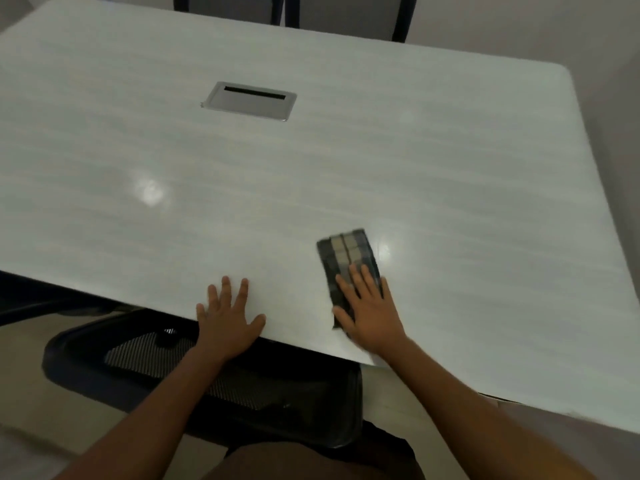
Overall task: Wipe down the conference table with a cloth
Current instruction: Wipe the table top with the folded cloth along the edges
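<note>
With straight fingers (360, 278) my right hand (372, 313) presses a folded checked cloth (346, 254) at the near edge of the glossy counter (311, 161); my left hand (227, 320) lies splayed.

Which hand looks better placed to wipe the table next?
Probably the right hand: it lies flat on the folded cloth. The left hand rests bare, with no cloth, near the table edge.
</note>
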